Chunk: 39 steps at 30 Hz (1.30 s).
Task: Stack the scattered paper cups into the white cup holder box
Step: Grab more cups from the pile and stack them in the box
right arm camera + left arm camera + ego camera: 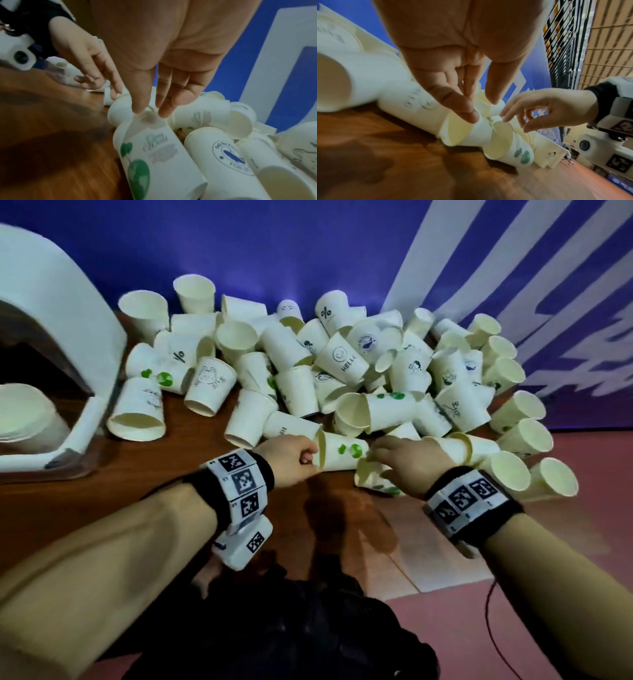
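Observation:
A big heap of white paper cups [342, 364] lies scattered on the brown table [144, 494]. The white cup holder box [78, 313] stands at the left with a nested stack of cups [27, 419] inside. At the heap's near edge a green-leaf cup [342, 451] lies on its side. My left hand [310, 455] touches its rim [458, 129] with straight fingers [467, 115]. My right hand [375, 453] reaches from the right, and its fingertips [137, 111] touch the end of a second green-leaf cup [154, 148] beside it. Neither hand grips a cup.
Cups spill over the table's right edge toward the pink floor [548, 611]. A blue wall with white stripes [513, 268] backs the heap. A dark bag [291, 628] sits below my arms. Bare wood lies in front of the heap.

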### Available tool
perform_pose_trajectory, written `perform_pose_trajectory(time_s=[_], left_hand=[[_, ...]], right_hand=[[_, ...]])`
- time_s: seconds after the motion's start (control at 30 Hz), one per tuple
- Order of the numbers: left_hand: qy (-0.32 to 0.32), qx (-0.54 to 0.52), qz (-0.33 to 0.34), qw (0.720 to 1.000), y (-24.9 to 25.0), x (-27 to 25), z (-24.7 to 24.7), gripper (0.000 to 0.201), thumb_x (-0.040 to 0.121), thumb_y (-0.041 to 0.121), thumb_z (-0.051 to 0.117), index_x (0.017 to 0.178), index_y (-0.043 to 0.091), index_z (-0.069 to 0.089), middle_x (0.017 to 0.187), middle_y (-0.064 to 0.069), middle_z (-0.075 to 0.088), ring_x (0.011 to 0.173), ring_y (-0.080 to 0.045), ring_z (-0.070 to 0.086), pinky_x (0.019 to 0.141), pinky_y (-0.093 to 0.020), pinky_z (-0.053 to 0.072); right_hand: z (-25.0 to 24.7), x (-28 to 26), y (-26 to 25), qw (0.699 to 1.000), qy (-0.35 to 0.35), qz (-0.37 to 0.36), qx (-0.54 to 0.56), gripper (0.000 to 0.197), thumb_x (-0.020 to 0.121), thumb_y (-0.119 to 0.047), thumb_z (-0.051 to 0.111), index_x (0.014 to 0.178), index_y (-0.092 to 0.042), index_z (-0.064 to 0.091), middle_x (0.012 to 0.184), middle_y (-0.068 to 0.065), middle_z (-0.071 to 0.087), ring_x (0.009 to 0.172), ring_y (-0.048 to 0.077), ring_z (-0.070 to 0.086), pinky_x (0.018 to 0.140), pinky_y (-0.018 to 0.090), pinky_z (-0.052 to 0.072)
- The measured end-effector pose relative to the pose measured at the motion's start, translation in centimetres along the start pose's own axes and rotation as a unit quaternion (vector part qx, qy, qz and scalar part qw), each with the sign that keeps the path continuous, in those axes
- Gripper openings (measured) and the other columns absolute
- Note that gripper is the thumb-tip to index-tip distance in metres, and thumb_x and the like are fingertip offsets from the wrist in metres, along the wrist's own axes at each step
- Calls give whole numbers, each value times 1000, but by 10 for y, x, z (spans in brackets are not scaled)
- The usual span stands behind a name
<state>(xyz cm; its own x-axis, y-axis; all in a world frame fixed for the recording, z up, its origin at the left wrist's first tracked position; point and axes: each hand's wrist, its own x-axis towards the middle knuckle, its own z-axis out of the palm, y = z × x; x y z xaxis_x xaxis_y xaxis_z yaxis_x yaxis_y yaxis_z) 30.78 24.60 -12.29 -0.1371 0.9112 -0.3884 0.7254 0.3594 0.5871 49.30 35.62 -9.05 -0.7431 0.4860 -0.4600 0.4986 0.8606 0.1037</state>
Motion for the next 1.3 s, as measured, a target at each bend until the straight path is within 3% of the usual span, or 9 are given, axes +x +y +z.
perform_pose_trajectory(time_s=[0.1,0.23,0.33,0.43,0.57,0.7,0.93,1.17,1.3], left_hand=[[-5,-12,-44,999,22,21,24,42,88,34,54,126,15,49,118,-5,63,98,-21,62,87,-30,47],[12,-74,-82,994,35,36,43,16,92,30,48,93,15,52,84,-3,72,62,-13,64,66,-28,50],[31,-85,-87,992,39,36,45,17,94,22,44,79,16,46,72,-2,70,49,-12,57,53,-23,43],[40,-85,-92,991,42,26,38,24,94,20,43,70,22,41,61,3,64,43,-10,52,48,-19,40],[74,-113,-83,987,43,1,13,21,94,16,42,75,23,43,67,-4,65,60,-21,64,67,-33,51],[164,-86,-43,982,35,-31,-21,15,92,20,49,81,30,52,79,-2,69,82,-20,68,84,-40,53],[324,7,-43,945,-2,-101,-86,14,83,24,64,93,16,68,93,-2,62,89,-19,57,84,-33,44],[391,50,-74,916,-94,-177,-162,16,84,20,63,96,13,69,92,0,60,91,-13,51,80,-26,34],[373,86,-85,920,-153,-212,-195,15,83,22,63,95,17,70,95,-2,66,95,-17,56,79,-26,36]], right_hand=[[9,10,14,996,-16,-83,-40,37,94,-26,42,130,-19,46,138,4,41,122,25,45,91,36,44],[22,14,31,990,-16,-141,0,50,85,-40,30,88,-5,64,90,18,59,83,35,60,64,41,50],[21,8,40,990,16,-141,22,27,91,-24,42,96,-9,64,101,13,58,98,29,54,69,30,38],[12,-4,48,986,45,-136,88,21,91,-19,49,102,-13,65,107,8,57,102,25,52,75,30,40],[-1,-19,62,971,92,-149,161,22,91,-21,53,104,-11,66,107,8,62,102,23,55,83,32,41],[-13,-18,62,952,173,-142,207,19,89,-21,56,97,-8,67,95,10,64,91,26,58,74,25,35],[-58,-4,4,912,270,-189,243,27,83,-26,51,91,-6,68,88,9,66,83,20,56,73,19,38],[-101,42,-104,878,328,-223,267,18,84,-20,57,91,-7,68,88,6,65,80,8,49,72,23,38],[-114,70,-171,876,327,-219,279,23,82,-24,54,90,-7,68,88,6,65,81,9,48,73,13,31]])
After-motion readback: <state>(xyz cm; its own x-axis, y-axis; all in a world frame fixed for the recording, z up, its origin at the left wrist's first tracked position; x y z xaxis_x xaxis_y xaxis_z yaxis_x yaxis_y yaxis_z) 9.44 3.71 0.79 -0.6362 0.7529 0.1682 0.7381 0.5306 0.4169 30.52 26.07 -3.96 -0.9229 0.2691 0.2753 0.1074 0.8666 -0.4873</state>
